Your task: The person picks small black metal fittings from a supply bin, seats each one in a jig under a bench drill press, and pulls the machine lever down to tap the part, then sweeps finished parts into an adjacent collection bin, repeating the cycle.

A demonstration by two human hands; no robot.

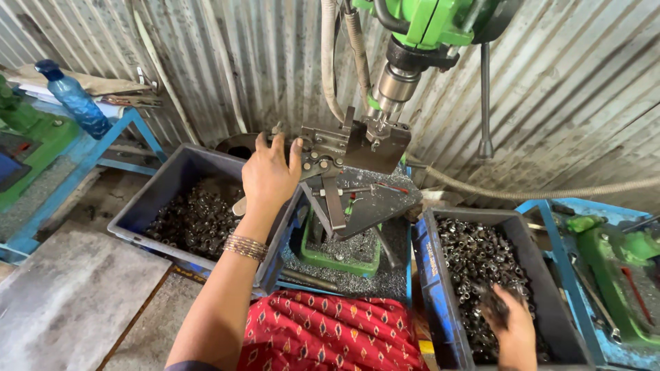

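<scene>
Small metal parts [474,264], dark and shiny, fill the grey bin [543,288] at lower right, where the right hand [512,323] digs in, its fingers curled among them; whether it pinches one cannot be told. Red patterned cloth [330,330] covers the lap between the bins. Farther on, the left hand [270,175], fingers spread, rests against the steel clamp fixture [344,148] under the green drill press [419,27]. Beside that hand a second bin [165,182] holds more parts. Metal shavings coat the surface [371,199]. Corrugated sheet wall [564,89] closes in behind.
</scene>
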